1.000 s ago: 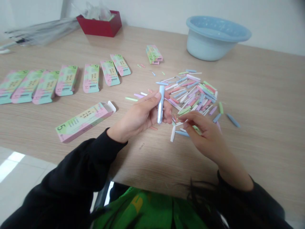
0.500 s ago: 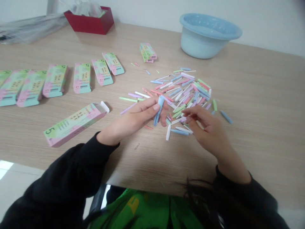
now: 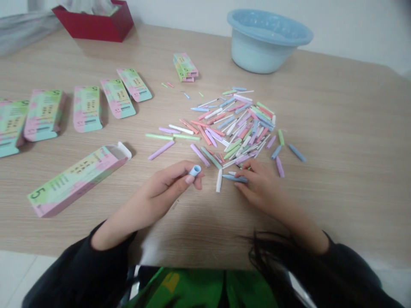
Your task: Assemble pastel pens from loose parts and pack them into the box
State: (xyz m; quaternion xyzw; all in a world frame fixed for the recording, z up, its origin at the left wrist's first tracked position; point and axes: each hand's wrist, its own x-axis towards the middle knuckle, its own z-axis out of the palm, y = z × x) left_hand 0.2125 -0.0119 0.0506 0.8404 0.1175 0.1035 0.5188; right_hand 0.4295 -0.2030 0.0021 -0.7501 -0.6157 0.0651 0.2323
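A light blue hollow tube (image 3: 195, 170) is pinched between the thumb and fingers of my left hand (image 3: 170, 184), its open end facing up toward me. My right hand (image 3: 261, 184) is at the near edge of a loose pile of pastel pen parts (image 3: 240, 124), its thumb and fingertips closed on a blue pointed piece (image 3: 236, 178) that lies on the table. A white piece (image 3: 219, 180) lies just left of it. Purple and green tubes (image 3: 161, 150) lie apart at the pile's left side.
An open-ended pastel box (image 3: 80, 177) lies at the left, with a row of similar boxes (image 3: 86, 108) behind it. A small box stack (image 3: 186, 67) stands beyond the pile. At the back are a red container (image 3: 96, 25) and a blue basin (image 3: 266, 47).
My left hand has moved left and nearer to me, and the blue tube has turned end-on. My right hand has come down and nearer, closing on the blue piece. The view has shifted right.
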